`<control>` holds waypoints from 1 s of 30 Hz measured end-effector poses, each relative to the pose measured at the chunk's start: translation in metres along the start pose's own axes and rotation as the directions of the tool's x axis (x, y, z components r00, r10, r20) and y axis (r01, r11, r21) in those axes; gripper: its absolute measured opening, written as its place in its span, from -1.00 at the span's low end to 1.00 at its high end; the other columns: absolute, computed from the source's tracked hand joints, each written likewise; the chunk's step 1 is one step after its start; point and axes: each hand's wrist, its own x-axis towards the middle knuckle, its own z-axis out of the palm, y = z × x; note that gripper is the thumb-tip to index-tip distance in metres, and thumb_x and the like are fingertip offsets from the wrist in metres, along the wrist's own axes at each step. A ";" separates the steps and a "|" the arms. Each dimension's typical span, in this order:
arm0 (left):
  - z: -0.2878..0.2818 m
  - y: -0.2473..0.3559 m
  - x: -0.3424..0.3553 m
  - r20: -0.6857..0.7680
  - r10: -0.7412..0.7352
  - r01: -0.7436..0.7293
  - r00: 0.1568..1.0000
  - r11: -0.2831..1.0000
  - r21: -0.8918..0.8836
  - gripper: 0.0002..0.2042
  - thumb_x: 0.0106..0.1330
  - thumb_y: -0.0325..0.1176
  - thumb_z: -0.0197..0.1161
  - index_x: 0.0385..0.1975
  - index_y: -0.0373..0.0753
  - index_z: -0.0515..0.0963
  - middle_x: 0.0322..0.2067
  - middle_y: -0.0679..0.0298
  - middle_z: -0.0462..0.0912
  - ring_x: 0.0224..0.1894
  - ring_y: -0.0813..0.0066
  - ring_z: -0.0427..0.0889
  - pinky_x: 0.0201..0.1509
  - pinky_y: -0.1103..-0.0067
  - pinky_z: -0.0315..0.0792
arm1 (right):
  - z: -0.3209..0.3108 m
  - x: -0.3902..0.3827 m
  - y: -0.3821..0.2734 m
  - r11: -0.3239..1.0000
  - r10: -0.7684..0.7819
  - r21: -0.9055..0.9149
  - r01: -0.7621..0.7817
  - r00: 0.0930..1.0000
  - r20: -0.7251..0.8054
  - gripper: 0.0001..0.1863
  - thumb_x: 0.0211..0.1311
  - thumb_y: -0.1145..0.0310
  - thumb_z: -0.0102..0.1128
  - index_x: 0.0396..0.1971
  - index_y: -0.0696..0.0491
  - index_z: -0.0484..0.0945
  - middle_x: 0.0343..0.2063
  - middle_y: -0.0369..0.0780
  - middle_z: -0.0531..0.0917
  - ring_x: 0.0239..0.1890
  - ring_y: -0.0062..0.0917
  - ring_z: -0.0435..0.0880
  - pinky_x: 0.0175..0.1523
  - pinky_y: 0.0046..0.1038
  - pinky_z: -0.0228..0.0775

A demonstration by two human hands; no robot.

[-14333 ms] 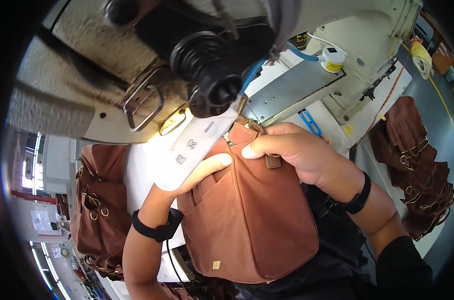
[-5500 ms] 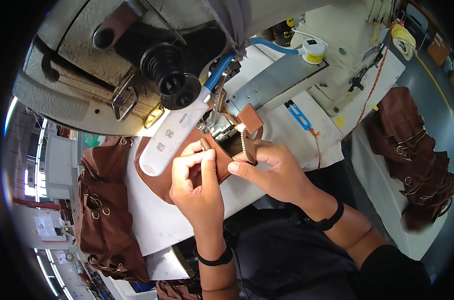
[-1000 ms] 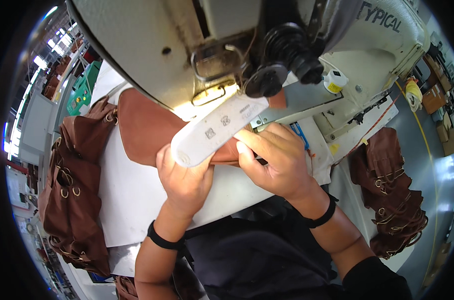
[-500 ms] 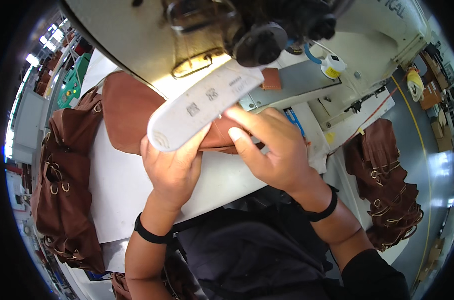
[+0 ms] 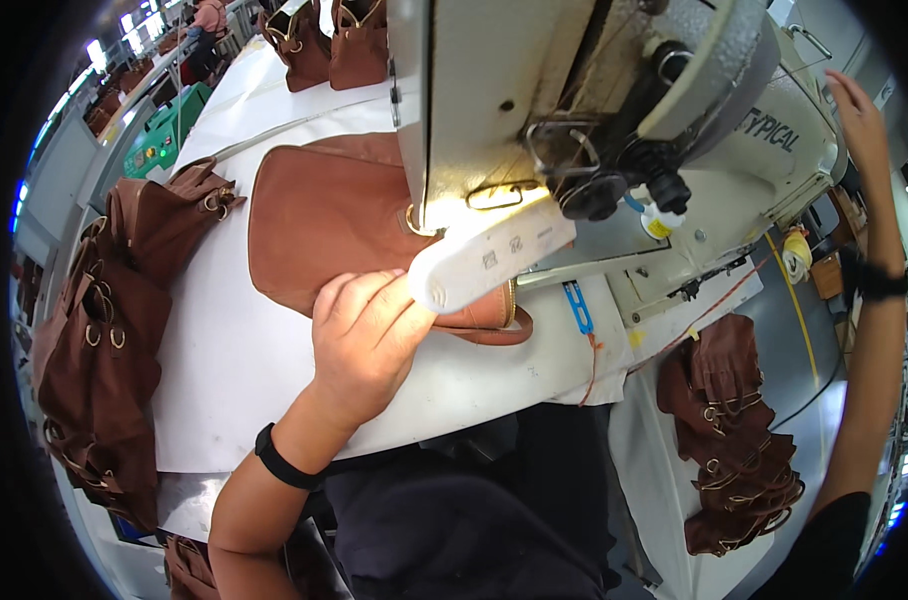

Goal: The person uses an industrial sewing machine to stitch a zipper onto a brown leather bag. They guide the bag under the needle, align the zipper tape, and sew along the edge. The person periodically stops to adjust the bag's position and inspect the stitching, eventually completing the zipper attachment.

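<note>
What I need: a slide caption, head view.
Left hand on a brown bag at a sewing machine, right hand outstretched.

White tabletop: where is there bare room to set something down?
Free: the white tabletop between the left-side bag pile and the left hand, and its front strip from that hand toward the blue tool. Crowded: by the sewing machine, where the brown bag lies.

A smooth brown bag (image 5: 324, 225) lies on the white tabletop (image 5: 244, 380).

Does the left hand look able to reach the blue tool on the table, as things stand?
Probably yes: the left hand rests on the brown bag, but the blue tool lies uncovered, and the hand could pass around the brown handle.
</note>
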 end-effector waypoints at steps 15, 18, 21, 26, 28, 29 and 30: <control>0.000 -0.002 -0.001 -0.023 0.003 -0.003 1.000 1.000 -0.022 -0.74 0.08 -0.43 0.36 -0.19 -0.22 0.69 0.02 0.23 0.75 -0.05 0.29 0.65 0.07 0.34 0.46 | 0.112 -0.192 0.095 0.610 0.583 0.703 -0.365 0.808 -0.087 -0.37 0.60 -0.10 -0.06 0.25 0.17 0.56 0.15 -0.11 0.66 0.13 -0.41 0.66 0.29 -0.34 0.41; -0.012 -0.005 -0.009 0.097 -0.021 0.018 0.995 0.999 0.033 -0.71 0.03 -0.49 0.38 -0.18 -0.24 0.69 0.00 0.18 0.73 -0.05 0.23 0.65 0.09 0.29 0.46 | 0.075 -0.096 0.038 0.748 0.405 0.628 -0.214 0.897 -0.177 -0.47 0.54 -0.02 0.12 0.14 0.15 0.66 -0.03 -0.22 0.74 -0.01 -0.57 0.68 0.16 -0.52 0.46; -0.002 -0.001 -0.007 0.067 -0.035 0.037 0.997 0.999 -0.028 -0.58 0.00 -0.63 0.41 -0.06 -0.23 0.69 -0.01 0.17 0.75 0.01 0.18 0.71 0.17 0.28 0.47 | 0.036 0.004 0.087 0.808 0.361 0.429 -0.405 0.914 0.184 -0.49 0.45 0.04 0.27 0.12 0.17 0.68 -0.05 -0.22 0.75 -0.09 -0.64 0.68 0.05 -0.57 0.51; -0.008 0.002 0.002 0.107 -0.050 0.049 0.993 0.999 0.011 -0.53 0.01 -0.68 0.41 0.00 -0.21 0.68 0.00 0.21 0.77 0.01 0.20 0.74 0.14 0.35 0.49 | 0.060 -0.053 0.019 0.627 0.542 0.702 -0.336 0.836 -0.084 -0.49 0.43 0.04 0.31 0.08 0.21 0.70 -0.10 -0.23 0.76 -0.12 -0.61 0.67 0.07 -0.58 0.48; -0.010 0.003 0.007 0.103 -0.034 0.032 0.994 0.999 0.024 -0.53 0.00 -0.68 0.41 -0.01 -0.21 0.68 0.00 0.21 0.77 -0.01 0.20 0.74 0.12 0.36 0.49 | 0.087 -0.093 0.008 0.654 0.554 0.743 -0.139 0.757 -0.347 -0.47 0.41 0.03 0.32 0.06 0.23 0.71 -0.09 -0.22 0.76 -0.14 -0.61 0.67 0.04 -0.57 0.48; -0.012 0.002 0.008 0.099 -0.028 0.025 0.995 0.999 0.028 -0.53 0.00 -0.68 0.41 -0.02 -0.21 0.69 0.00 0.21 0.77 -0.02 0.21 0.73 0.11 0.37 0.48 | 0.089 -0.096 0.006 0.559 0.619 0.816 -0.147 0.729 -0.292 -0.45 0.41 0.01 0.33 0.06 0.25 0.70 -0.15 -0.25 0.75 -0.20 -0.65 0.64 -0.04 -0.55 0.48; -0.011 0.001 0.005 0.106 -0.041 0.038 0.994 0.999 0.025 -0.53 0.00 -0.68 0.41 -0.02 -0.21 0.69 -0.01 0.21 0.77 -0.02 0.21 0.73 0.11 0.36 0.48 | 0.091 -0.102 -0.001 0.548 0.628 0.819 -0.167 0.729 -0.271 -0.44 0.40 0.01 0.33 0.06 0.25 0.70 -0.19 -0.26 0.74 -0.23 -0.66 0.62 -0.07 -0.55 0.47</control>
